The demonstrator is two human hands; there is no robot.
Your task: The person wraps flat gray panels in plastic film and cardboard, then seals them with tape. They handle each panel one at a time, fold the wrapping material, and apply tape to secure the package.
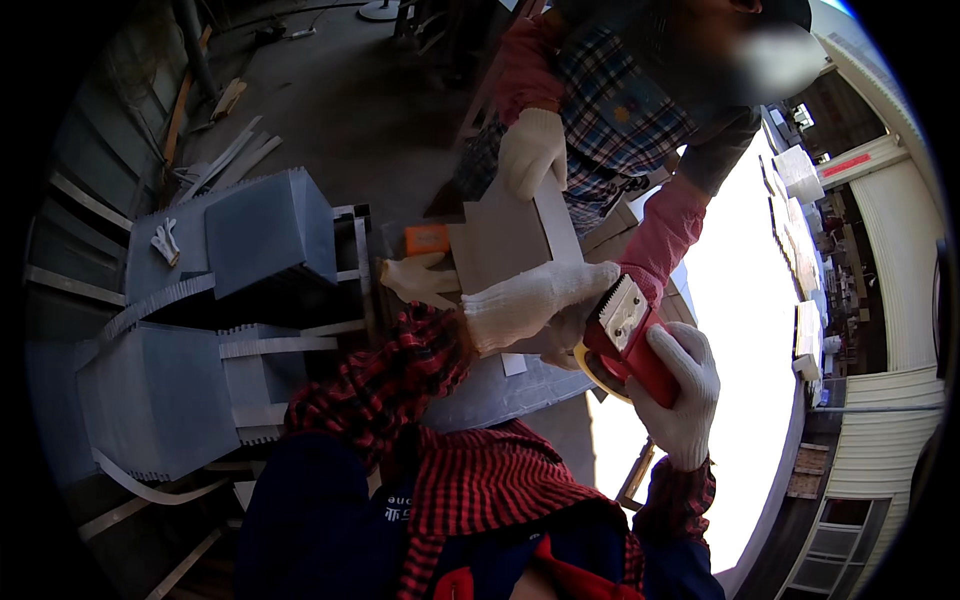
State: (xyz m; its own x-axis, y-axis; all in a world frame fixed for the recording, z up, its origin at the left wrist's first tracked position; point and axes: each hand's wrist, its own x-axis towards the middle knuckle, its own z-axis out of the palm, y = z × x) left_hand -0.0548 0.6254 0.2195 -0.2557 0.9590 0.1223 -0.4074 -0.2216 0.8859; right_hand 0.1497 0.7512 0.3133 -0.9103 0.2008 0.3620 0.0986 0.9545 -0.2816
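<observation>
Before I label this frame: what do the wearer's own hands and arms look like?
Left hand and right hand: both in off-white knit work gloves, no markings I can make out. Left sleeve and right sleeve: red-and-black checked cloth, loose and creased. Dark navy cloth shows further up the right arm. No cables visible on either.

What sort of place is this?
Probably a workshop or small factory: there are big grey box-shaped pieces with toothed edges, a folded tan cardboard piece, and a red handheld tape dispenser with a toothed metal blade.
</observation>
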